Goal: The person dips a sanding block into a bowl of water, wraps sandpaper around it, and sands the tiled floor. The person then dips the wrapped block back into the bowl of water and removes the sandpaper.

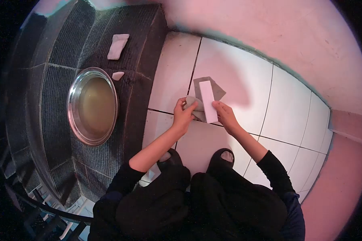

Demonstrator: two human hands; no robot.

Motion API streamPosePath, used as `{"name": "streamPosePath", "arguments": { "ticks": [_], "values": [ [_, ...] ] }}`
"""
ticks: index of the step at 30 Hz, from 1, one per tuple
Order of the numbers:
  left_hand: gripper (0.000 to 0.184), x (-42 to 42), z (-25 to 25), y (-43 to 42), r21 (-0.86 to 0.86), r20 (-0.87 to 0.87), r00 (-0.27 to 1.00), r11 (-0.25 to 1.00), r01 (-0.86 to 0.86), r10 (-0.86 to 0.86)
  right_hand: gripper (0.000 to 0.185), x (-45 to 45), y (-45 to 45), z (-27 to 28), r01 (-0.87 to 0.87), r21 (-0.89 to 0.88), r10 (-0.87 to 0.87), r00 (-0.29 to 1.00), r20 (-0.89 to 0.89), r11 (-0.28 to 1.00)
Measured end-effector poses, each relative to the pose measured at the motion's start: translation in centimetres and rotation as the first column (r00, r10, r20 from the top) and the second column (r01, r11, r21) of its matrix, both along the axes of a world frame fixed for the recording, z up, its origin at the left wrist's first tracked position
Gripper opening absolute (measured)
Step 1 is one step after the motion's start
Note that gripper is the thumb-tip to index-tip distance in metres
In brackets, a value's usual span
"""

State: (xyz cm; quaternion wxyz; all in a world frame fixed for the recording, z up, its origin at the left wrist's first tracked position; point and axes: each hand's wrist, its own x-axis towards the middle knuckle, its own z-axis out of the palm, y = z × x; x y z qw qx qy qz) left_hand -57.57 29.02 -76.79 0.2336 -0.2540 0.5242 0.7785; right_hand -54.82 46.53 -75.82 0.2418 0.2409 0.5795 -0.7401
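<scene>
I see one metal basin (71, 106) on the dark step (97, 50). Left hand (182, 115) pinches grey sheeting (217, 91) — one sheet or two, can't tell. Right hand (226, 115) pinches one white block (207, 100) over it, between hands. Two pale chunks (118, 47) near basin.

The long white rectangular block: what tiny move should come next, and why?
Perhaps the left hand should smooth the thin grey sheet against the long white rectangular block, since the sheet's corners poke out on both sides while the right hand holds the block.
</scene>
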Motion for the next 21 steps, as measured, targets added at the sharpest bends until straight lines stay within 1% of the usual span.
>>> {"name": "streamPosePath", "arguments": {
  "ticks": [1,2,4,5,6,7,8,9,10,11,13,15,16,17,18,19,20,21],
  "values": [
    [0.031,0.1,-0.1,0.0,0.042,-0.022,1.000,0.999,-0.007,0.008,0.040,0.0,-0.1,-0.2,0.000,0.001,0.000,1.000,0.001,1.000],
    [0.031,0.1,-0.3,-0.2,0.043,-0.021,1.000,0.999,-0.006,0.007,0.041,0.1,-0.2,-0.5,0.004,-0.014,-0.004,1.000,0.010,1.000],
    [0.030,-0.2,0.2,-0.8,0.000,0.050,0.997,0.998,0.063,-0.063,0.042,0.0,-0.6,-0.4,0.013,-0.026,-0.012,1.000,0.020,1.000],
    [0.030,-0.2,0.5,-0.9,0.002,0.051,0.996,0.998,0.068,-0.068,0.042,-0.1,-0.9,-0.3,0.052,-0.022,-0.052,0.998,0.033,0.998],
    [0.031,-0.1,1.1,-1.0,0.070,0.096,0.990,0.993,0.092,-0.099,0.043,-0.2,-1.1,-0.1,0.093,-0.016,-0.092,0.995,0.046,0.996],
    [0.032,0.0,1.6,-1.1,0.140,0.139,0.982,0.984,0.111,-0.131,0.043,-0.3,-1.0,-0.2,0.097,-0.014,-0.096,0.994,0.048,0.995],
    [0.032,0.0,2.0,-1.3,0.141,0.140,0.981,0.984,0.113,-0.133,0.043,-0.6,-0.8,-0.3,0.099,-0.051,-0.094,0.991,0.091,0.994],
    [0.031,0.1,2.3,-1.5,0.203,0.123,0.975,0.966,0.159,-0.186,0.043,-0.8,-0.8,-0.2,0.099,-0.089,-0.087,0.987,0.134,0.991],
    [0.031,0.2,2.5,-1.8,0.262,0.102,0.967,0.944,0.202,-0.235,0.043,-0.8,-0.8,0.0,0.096,-0.089,-0.083,0.987,0.135,0.991],
    [0.031,0.1,2.2,-2.3,0.262,0.103,0.968,0.945,0.197,-0.230,0.046,-0.9,-0.7,0.4,0.068,-0.094,-0.055,0.990,0.133,0.993],
    [0.030,-0.3,1.7,-3.2,0.437,0.153,0.965,0.891,0.126,-0.212,0.048,-1.0,-0.7,1.1,0.036,-0.099,-0.023,0.991,0.130,0.994],
    [0.029,-0.6,1.6,-3.5,0.447,0.165,0.963,0.887,0.120,-0.213,0.046,-1.0,-0.8,1.4,0.051,-0.191,-0.034,0.995,0.093,0.980],
    [0.029,-0.6,1.6,-3.6,0.456,0.177,0.959,0.882,0.118,-0.220,0.046,-0.9,-0.8,1.3,0.048,-0.190,-0.031,0.995,0.092,0.981],
    [0.029,-0.6,1.4,-3.6,0.457,0.176,0.960,0.882,0.115,-0.217,0.044,-0.8,-0.8,1.0,0.027,-0.126,-0.021,0.999,0.049,0.992],
    [0.030,-0.5,1.4,-3.5,0.408,0.140,0.970,0.905,0.124,-0.197,0.043,-0.8,-0.9,1.0,0.007,-0.062,-0.007,1.000,0.006,0.998],
    [0.031,-0.5,1.4,-3.5,0.357,0.103,0.978,0.925,0.131,-0.179,0.043,-0.7,-1.0,1.1,0.004,-0.063,-0.004,1.000,0.005,0.998],
    [0.031,-0.3,1.4,-3.7,0.356,0.102,0.979,0.925,0.129,-0.176,0.041,-0.5,-1.1,1.3,-0.025,-0.007,0.024,0.995,-0.094,1.000],
    [0.030,-0.3,2.3,-3.8,0.298,0.079,0.975,0.938,0.175,-0.207,0.041,-0.4,-1.2,1.5,-0.049,0.052,0.058,0.980,-0.190,0.997]
  ]
}}
